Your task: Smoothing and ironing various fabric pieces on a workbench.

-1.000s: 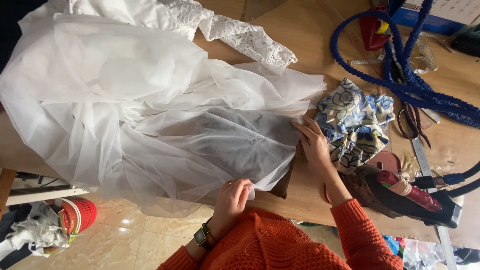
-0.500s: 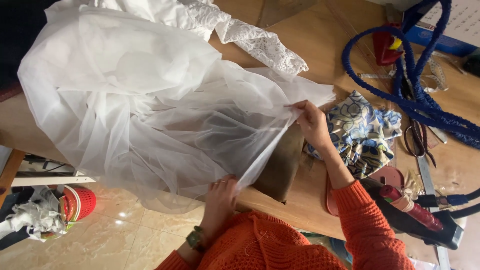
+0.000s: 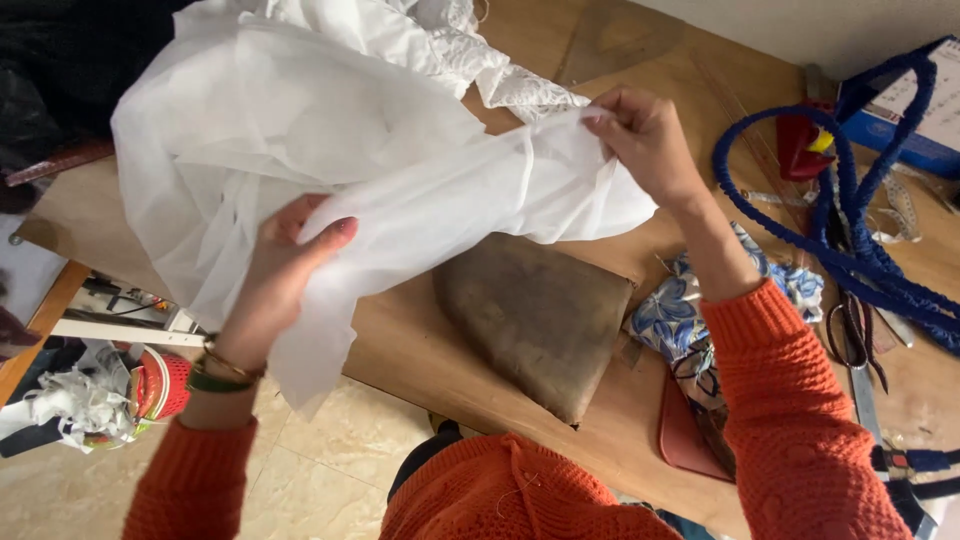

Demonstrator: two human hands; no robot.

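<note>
Sheer white gauzy fabric (image 3: 330, 150) is stretched above the wooden desk (image 3: 620, 60), gripped by left hand (image 3: 285, 250) and pinched by right hand (image 3: 645, 140); seemingly mid-folding, next needing its edges aligned.

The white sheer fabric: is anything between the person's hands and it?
Nothing visible. Both hands grip the white sheer fabric directly: the left hand holds one bunched part, the right hand pinches another, and the fabric stretches between them above the brown pad on the wooden table.
</note>
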